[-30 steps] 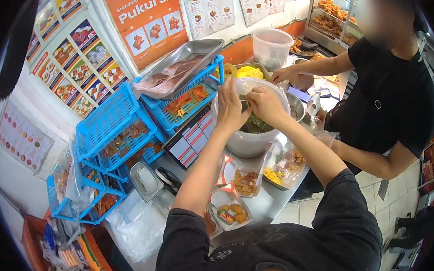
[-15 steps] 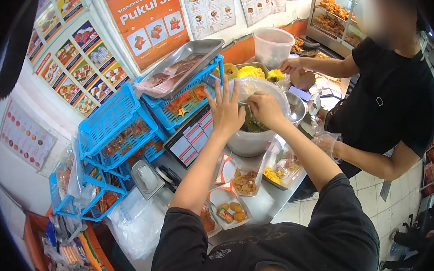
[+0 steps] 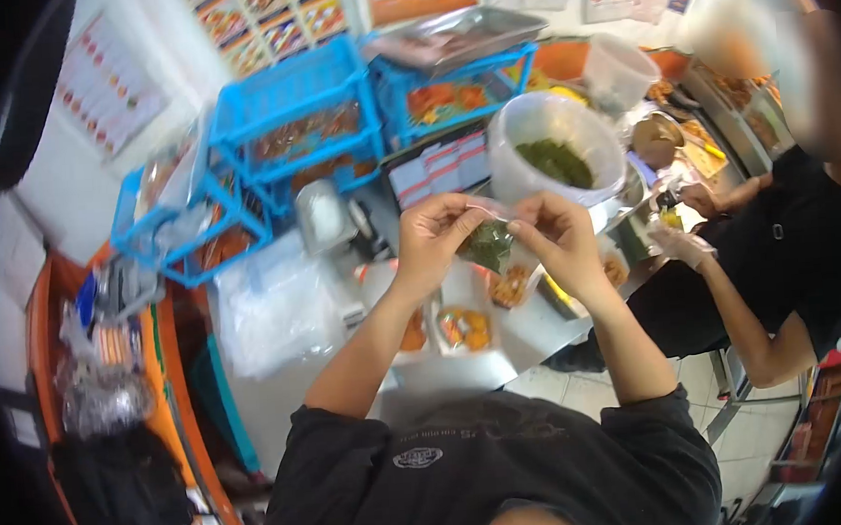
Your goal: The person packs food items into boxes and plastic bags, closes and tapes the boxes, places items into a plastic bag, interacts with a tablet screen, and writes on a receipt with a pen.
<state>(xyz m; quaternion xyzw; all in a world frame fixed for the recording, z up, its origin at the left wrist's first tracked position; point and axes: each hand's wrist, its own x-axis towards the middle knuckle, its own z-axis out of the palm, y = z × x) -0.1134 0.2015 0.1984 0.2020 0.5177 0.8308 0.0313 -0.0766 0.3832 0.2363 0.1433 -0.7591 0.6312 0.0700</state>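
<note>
A small clear plastic bag (image 3: pixel 488 247) with dark green leaves inside hangs between my hands in front of my chest. My left hand (image 3: pixel 438 237) pinches its top edge from one side. On the other side, my right hand (image 3: pixel 556 240) grips the same edge between thumb and fingers. Just beyond them stands a whitish plastic bucket (image 3: pixel 507 151), with more green leaves (image 3: pixel 557 165) at its bottom. Below the bag are paper food boxes; one holds golden pieces and a small packet (image 3: pixel 466 328), another fried food (image 3: pixel 510 285).
Blue plastic baskets (image 3: pixel 295 92) stack at the back left, beside a tablet screen (image 3: pixel 440 170) and a metal container (image 3: pixel 323 215). A metal tray (image 3: pixel 460 39) rests on top. Clear plastic bags (image 3: pixel 274 310) lie on the left. A co-worker (image 3: pixel 762 251) stands close on the right.
My hands have come back from the bucket toward my chest, and the small bag of green leaves now shows between them. The view has shifted; the co-worker's hands have come closer together.
</note>
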